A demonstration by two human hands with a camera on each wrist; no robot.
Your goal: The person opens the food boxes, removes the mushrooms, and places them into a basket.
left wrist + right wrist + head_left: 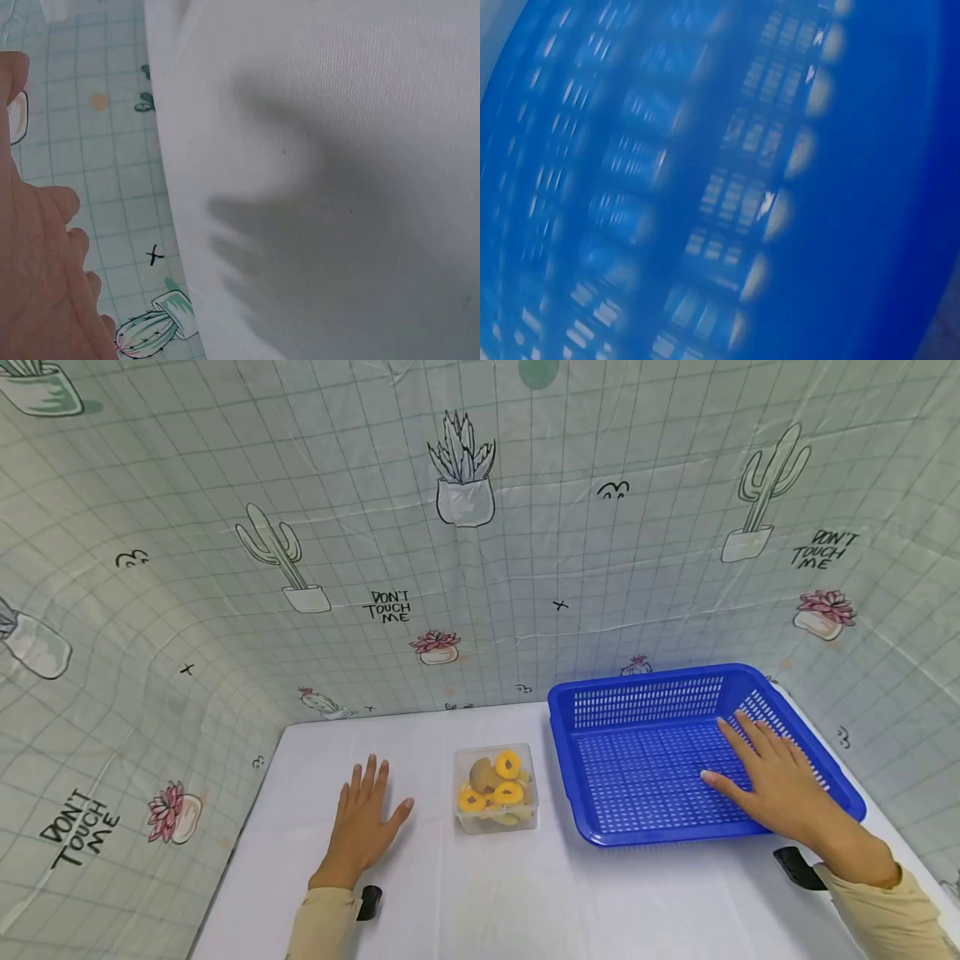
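Note:
A clear plastic container (495,823) stands at the middle of the white table, holding yellow rings with dark centres and a brownish rounded piece. To its right lies a blue plastic basket (637,777) with slotted walls and nothing visible inside. My left hand (362,827) is spread, palm down, left of the container and apart from it; its shadow falls on the cloth in the left wrist view. Over the basket's right part my right hand (780,781) hovers with fingers extended. Whether it touches the basket I cannot tell. The right wrist view shows only the blurred basket slats (735,150).
A white cloth covers the table (450,893). Behind and at both sides hangs a gridded curtain (525,552) with printed cacti and lettering. Black wrist straps or mounts (371,902) show below both hands.

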